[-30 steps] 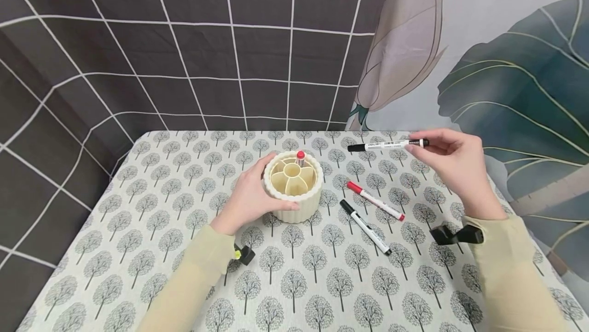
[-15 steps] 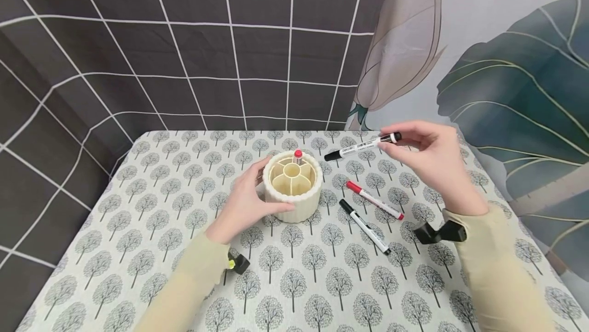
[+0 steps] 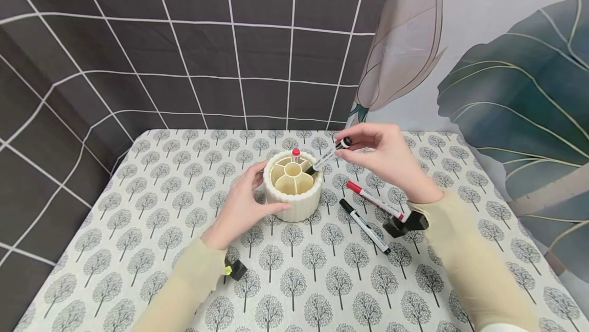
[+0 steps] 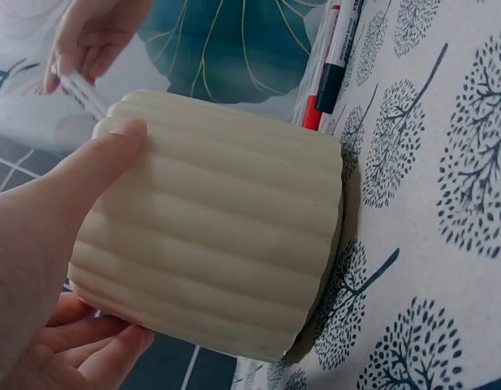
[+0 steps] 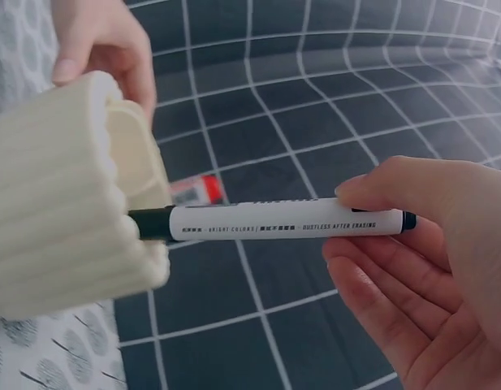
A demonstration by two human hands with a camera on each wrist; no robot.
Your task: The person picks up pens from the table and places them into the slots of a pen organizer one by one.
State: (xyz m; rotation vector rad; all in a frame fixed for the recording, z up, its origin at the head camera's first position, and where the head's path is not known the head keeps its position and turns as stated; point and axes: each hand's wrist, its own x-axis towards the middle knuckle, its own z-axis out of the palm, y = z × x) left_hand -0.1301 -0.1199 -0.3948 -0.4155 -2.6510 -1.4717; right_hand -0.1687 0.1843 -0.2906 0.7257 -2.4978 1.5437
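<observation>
On the near side of the right hand (image 3: 384, 155), a black-ended slim white plastic marker (image 3: 366, 228) and a red-ended slim white plastic marker (image 3: 374, 199) lie on tree-print fabric. The left hand (image 3: 244, 209) grasps the cream, ribbed, cylindrical holder (image 3: 300, 210), left of the right hand. The right hand pinches a tilted white-and-black plastic marker (image 3: 325, 159), its lower end inside the holder's rim. Left of this grip, a red-topped marker (image 3: 296, 156) stands in the holder.

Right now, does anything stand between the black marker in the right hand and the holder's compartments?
Nothing visible does: the black marker in the right hand slants over the rim of the holder into its opening. The red-ended marker inside stands farther back, apart from it.
</observation>
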